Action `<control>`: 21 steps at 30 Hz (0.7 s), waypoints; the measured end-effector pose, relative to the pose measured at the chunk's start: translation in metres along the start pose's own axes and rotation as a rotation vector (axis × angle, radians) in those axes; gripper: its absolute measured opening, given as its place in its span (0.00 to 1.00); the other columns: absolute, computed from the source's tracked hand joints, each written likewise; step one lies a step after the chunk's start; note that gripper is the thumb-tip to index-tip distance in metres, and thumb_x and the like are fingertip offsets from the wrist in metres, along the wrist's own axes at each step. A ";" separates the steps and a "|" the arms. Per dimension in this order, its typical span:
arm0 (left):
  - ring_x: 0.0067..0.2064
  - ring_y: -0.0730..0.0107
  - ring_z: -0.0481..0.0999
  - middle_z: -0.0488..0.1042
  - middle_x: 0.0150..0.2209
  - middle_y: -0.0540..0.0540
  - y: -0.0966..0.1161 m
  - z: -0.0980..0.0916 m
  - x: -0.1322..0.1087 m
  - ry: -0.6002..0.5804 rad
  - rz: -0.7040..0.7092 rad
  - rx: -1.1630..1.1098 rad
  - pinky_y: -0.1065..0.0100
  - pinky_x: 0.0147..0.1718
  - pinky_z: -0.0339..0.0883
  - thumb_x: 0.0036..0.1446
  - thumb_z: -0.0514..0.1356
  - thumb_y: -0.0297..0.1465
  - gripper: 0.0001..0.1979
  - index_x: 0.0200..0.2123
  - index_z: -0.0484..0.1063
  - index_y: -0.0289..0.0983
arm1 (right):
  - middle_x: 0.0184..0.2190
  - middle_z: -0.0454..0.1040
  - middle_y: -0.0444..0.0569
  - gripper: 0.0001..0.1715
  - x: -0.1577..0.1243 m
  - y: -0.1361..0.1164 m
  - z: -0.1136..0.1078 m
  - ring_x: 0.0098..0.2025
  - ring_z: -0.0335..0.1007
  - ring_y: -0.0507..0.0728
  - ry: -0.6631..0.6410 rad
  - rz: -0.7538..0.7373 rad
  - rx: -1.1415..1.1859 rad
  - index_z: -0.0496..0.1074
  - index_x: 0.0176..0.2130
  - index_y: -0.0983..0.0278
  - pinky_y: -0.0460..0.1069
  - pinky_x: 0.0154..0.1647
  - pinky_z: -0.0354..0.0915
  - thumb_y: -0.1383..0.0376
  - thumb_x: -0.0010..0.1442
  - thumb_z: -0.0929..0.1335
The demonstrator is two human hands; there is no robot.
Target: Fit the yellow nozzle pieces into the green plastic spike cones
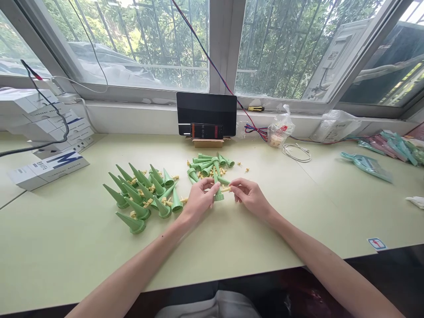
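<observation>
My left hand (201, 197) is closed on a green cone (217, 192), its tip pointing away and its wide end toward me. A small yellow piece (226, 189) touches the side of the cone, pinched at its right end by my right hand (249, 197). Left of my hands, several green cones (133, 223) with yellow pieces among them cover the table. Just beyond my hands lies a smaller pile of green cones (202, 161) mixed with loose yellow pieces.
A dark tablet (207, 108) and a phone (212, 131) stand on a cardboard support (208, 143) at the back. White boxes (53, 165) are at the left. A plastic bag (280, 130), a white cable (296, 152) and a wrapped teal item (366, 165) lie to the right.
</observation>
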State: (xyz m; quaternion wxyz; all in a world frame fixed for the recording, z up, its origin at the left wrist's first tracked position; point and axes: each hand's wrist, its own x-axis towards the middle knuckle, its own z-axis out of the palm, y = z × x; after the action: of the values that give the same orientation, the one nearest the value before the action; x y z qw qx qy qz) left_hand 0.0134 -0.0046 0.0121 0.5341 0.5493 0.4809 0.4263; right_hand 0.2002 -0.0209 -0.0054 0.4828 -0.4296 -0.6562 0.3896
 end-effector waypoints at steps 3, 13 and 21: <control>0.16 0.84 0.58 0.67 0.24 0.54 -0.001 0.000 0.000 -0.004 -0.004 -0.004 0.77 0.13 0.54 0.55 0.64 0.43 0.18 0.40 0.69 0.35 | 0.29 0.72 0.45 0.10 0.000 0.001 0.000 0.23 0.67 0.50 -0.013 -0.013 -0.019 0.73 0.39 0.63 0.47 0.26 0.66 0.58 0.64 0.68; 0.16 0.83 0.58 0.67 0.22 0.55 0.001 0.000 -0.001 -0.015 -0.003 -0.017 0.76 0.13 0.53 0.54 0.65 0.43 0.18 0.40 0.68 0.36 | 0.33 0.75 0.46 0.09 -0.001 0.000 -0.001 0.26 0.69 0.50 -0.035 -0.041 -0.076 0.74 0.41 0.62 0.47 0.28 0.68 0.59 0.62 0.70; 0.16 0.83 0.59 0.67 0.23 0.55 0.000 0.000 -0.001 -0.029 0.000 -0.017 0.76 0.13 0.54 0.54 0.65 0.44 0.18 0.40 0.68 0.36 | 0.35 0.74 0.46 0.09 -0.001 0.000 0.000 0.26 0.69 0.50 -0.048 -0.058 -0.102 0.73 0.41 0.61 0.48 0.29 0.68 0.59 0.63 0.69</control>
State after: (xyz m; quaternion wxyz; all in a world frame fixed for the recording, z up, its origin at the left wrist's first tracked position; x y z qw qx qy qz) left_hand 0.0128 -0.0059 0.0123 0.5456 0.5510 0.4696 0.4222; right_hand 0.2005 -0.0220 -0.0060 0.4556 -0.4249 -0.6987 0.3518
